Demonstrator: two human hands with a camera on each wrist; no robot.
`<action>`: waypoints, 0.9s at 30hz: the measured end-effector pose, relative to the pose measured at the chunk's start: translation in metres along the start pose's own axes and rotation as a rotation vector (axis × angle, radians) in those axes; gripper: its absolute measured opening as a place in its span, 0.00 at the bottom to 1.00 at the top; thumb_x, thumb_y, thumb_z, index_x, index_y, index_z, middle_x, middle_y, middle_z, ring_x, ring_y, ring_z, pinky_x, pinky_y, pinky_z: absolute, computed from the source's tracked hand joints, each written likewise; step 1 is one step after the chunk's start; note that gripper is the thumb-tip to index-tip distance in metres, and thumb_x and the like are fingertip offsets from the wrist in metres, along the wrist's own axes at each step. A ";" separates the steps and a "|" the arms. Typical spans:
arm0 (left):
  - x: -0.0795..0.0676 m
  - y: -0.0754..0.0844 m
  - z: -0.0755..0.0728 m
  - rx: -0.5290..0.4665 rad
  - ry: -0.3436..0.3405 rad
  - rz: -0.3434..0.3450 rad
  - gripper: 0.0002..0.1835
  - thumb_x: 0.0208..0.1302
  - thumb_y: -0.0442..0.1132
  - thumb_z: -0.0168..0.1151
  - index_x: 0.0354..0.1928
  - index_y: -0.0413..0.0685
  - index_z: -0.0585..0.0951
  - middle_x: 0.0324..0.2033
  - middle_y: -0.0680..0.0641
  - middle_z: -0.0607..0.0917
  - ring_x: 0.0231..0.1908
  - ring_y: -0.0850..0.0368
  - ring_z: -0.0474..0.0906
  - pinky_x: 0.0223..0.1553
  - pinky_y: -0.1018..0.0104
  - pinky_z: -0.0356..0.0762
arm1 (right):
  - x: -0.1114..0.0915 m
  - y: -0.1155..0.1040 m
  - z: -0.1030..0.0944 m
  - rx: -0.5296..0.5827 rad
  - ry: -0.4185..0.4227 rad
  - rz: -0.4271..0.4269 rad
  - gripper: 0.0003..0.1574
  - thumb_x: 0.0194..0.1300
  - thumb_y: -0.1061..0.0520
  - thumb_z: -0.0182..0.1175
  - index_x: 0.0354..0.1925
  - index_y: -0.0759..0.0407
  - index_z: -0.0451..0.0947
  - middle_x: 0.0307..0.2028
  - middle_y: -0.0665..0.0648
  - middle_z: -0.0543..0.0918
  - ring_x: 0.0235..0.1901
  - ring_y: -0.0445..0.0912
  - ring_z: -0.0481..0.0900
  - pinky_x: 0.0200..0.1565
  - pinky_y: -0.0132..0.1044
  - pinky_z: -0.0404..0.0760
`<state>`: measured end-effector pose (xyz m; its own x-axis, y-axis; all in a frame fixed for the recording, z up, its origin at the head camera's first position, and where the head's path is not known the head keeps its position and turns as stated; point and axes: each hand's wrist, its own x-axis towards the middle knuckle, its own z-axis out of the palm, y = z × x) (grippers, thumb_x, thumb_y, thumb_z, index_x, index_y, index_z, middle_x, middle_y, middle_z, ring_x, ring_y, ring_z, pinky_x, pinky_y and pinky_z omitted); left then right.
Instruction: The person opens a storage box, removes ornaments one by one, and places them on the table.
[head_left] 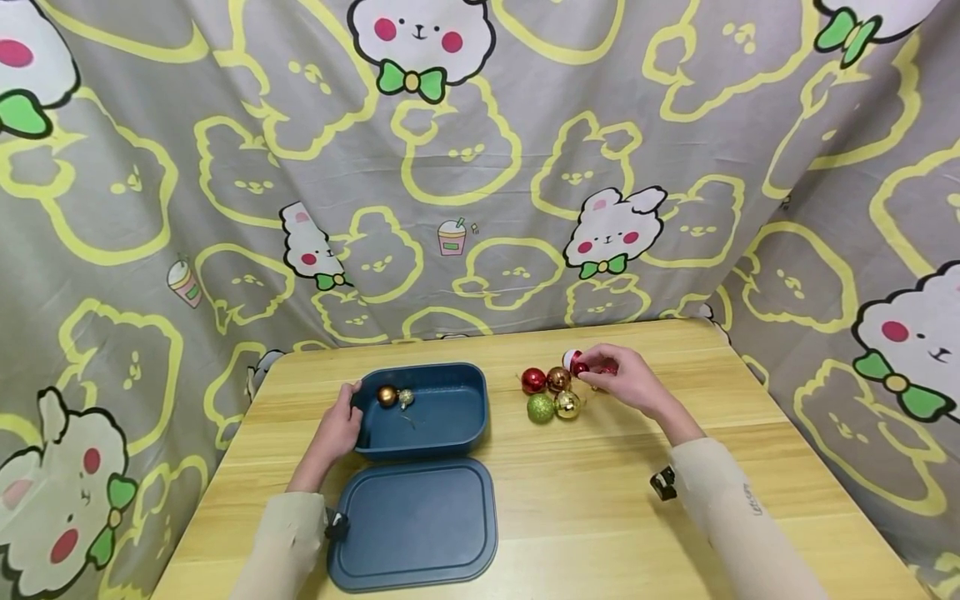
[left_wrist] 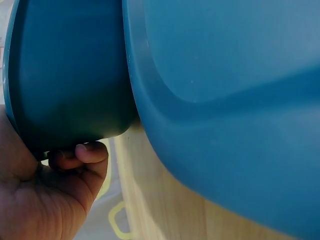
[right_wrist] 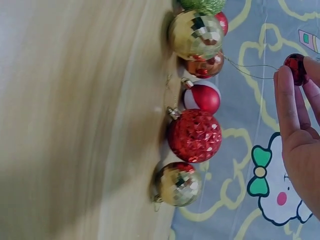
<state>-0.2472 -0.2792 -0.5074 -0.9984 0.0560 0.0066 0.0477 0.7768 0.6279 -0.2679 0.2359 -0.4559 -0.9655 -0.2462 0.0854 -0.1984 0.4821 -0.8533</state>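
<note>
A dark blue box (head_left: 420, 452) stands without its lid on the table. Its left end is gripped by my left hand (head_left: 339, 427), with the thumb at the rim and the fingers curled below it in the left wrist view. Inside lie a copper bauble (head_left: 387, 395) and a small pale gold bauble (head_left: 406, 398). My right hand (head_left: 626, 382) pinches a small dark red bauble (right_wrist: 296, 69) by its fingertips, raised off the table, its thin string loop trailing. Beneath and beside that hand are a red-and-white bauble (right_wrist: 202, 97), a textured red bauble (right_wrist: 195, 136) and a mirrored gold bauble (right_wrist: 178, 184).
The blue lid (head_left: 416, 525) lies flat in front of the box. Right of the box sit a shiny red bauble (head_left: 533, 381), a brown bauble (head_left: 558, 379), a green glitter bauble (head_left: 540, 408) and another gold bauble (head_left: 567, 405). A patterned curtain (head_left: 465, 175) hangs behind the table.
</note>
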 end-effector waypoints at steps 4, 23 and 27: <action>0.002 -0.001 0.000 0.004 0.002 0.003 0.25 0.79 0.31 0.39 0.74 0.36 0.58 0.76 0.31 0.63 0.55 0.35 0.73 0.49 0.48 0.71 | -0.002 0.007 0.000 -0.025 -0.002 0.005 0.19 0.67 0.58 0.70 0.55 0.61 0.83 0.47 0.61 0.87 0.44 0.50 0.83 0.43 0.34 0.83; 0.001 -0.001 0.001 0.015 0.005 -0.002 0.25 0.80 0.31 0.39 0.75 0.37 0.58 0.75 0.29 0.64 0.51 0.35 0.74 0.41 0.55 0.71 | -0.011 0.046 0.006 -0.062 -0.039 0.043 0.18 0.64 0.60 0.71 0.52 0.62 0.84 0.44 0.59 0.88 0.42 0.47 0.83 0.45 0.33 0.82; 0.001 0.000 0.001 0.011 0.003 0.001 0.25 0.79 0.31 0.40 0.75 0.37 0.57 0.75 0.28 0.64 0.49 0.35 0.75 0.39 0.56 0.71 | -0.012 0.053 0.007 -0.060 -0.060 0.080 0.18 0.64 0.61 0.71 0.52 0.61 0.84 0.44 0.59 0.88 0.43 0.47 0.84 0.46 0.33 0.83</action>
<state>-0.2482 -0.2790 -0.5082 -0.9985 0.0545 0.0097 0.0488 0.7836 0.6193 -0.2655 0.2584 -0.5058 -0.9670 -0.2543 -0.0145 -0.1326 0.5510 -0.8239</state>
